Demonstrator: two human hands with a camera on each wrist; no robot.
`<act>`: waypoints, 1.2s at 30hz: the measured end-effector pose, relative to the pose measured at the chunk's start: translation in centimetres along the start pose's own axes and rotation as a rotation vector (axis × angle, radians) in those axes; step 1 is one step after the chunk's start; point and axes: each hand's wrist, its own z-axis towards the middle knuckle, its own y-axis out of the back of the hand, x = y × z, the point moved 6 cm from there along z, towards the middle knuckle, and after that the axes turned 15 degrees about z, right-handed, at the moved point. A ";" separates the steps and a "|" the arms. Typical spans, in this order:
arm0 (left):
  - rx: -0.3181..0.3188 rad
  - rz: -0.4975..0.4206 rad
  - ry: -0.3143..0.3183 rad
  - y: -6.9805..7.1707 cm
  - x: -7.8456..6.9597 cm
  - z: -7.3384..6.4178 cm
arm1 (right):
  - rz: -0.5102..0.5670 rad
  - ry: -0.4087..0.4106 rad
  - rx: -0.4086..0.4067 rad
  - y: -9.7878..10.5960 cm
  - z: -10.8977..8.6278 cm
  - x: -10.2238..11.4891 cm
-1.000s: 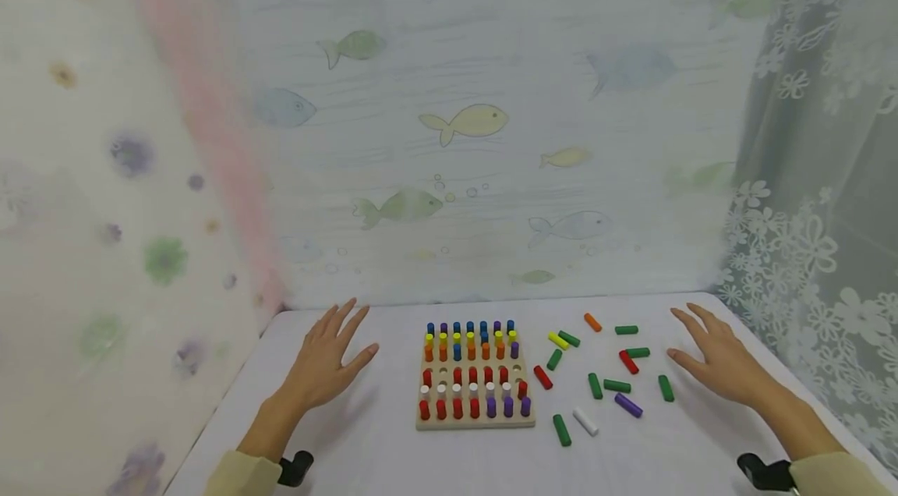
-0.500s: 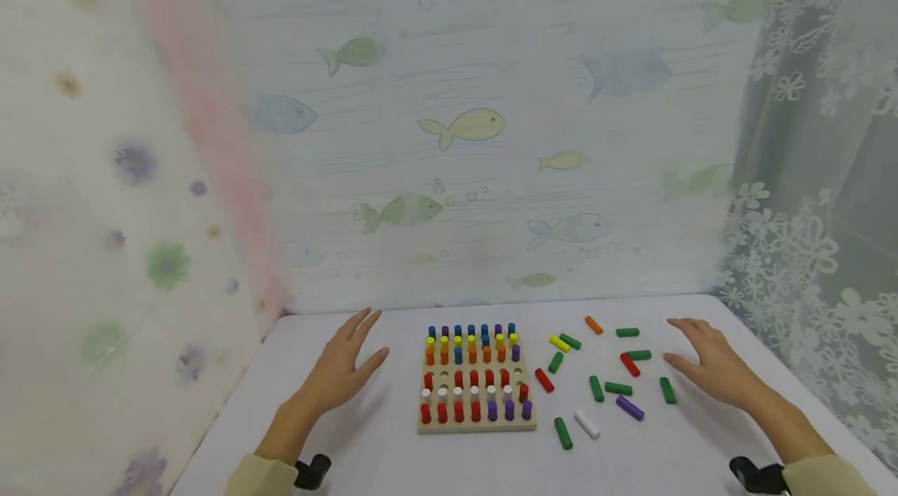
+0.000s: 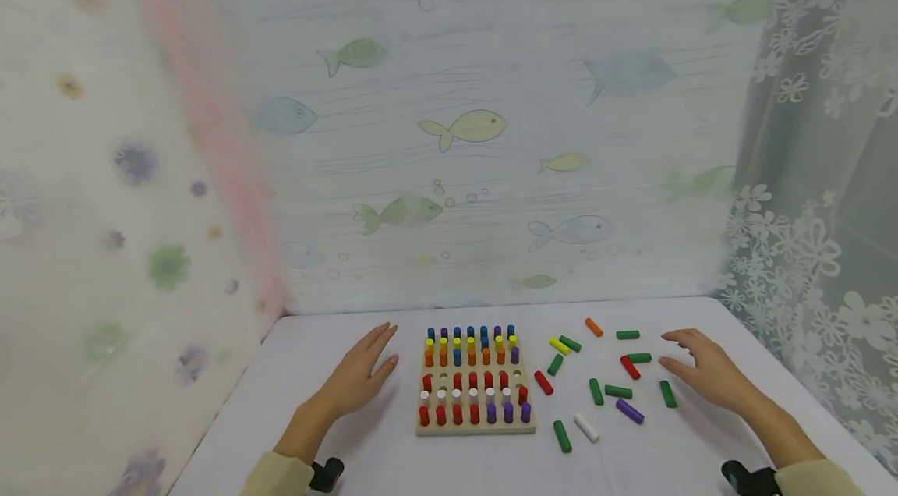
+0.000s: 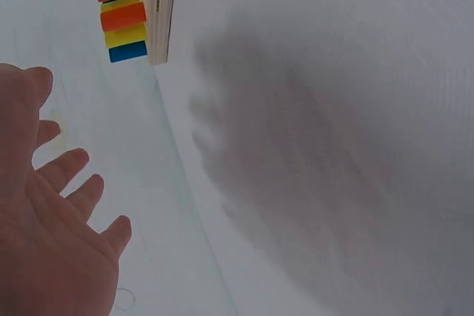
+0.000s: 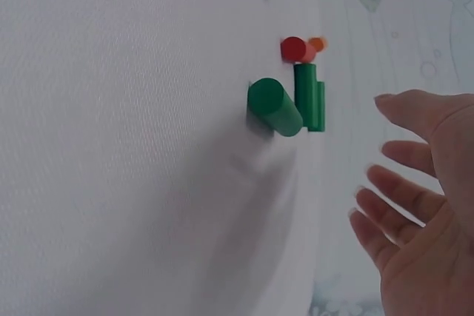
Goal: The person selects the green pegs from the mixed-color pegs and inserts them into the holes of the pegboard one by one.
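A green peg lies on the white table, just to the near left of the right hand, its long axis running roughly away from the person. The pegboard sits between the well-separated hands, nearer the left hand; both hover with fingers loosely extended, holding nothing

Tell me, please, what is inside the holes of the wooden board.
Upright pegs in red, white, purple, orange, yellow and blue stand in the wooden board; at least two holes show no peg. The pegs' lower ends are hidden inside it.
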 end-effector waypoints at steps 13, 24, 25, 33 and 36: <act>0.062 -0.009 -0.036 -2.0 -1.3 0.5 | 0.033 -0.051 -0.004 -0.7 0.4 -0.2; 0.122 -0.010 -0.045 -3.1 -1.7 1.3 | 0.077 -0.145 0.016 -1.4 0.6 -0.9; 0.132 -0.005 -0.042 -3.4 -1.7 1.4 | 0.079 -0.151 0.020 -1.4 0.7 -1.0; 0.193 -0.010 -0.037 -4.2 -2.1 1.8 | 0.094 -0.165 0.052 -1.9 1.1 -1.3; 0.210 -0.004 -0.042 -4.3 -2.3 2.0 | 0.097 -0.177 0.057 -2.1 1.3 -1.5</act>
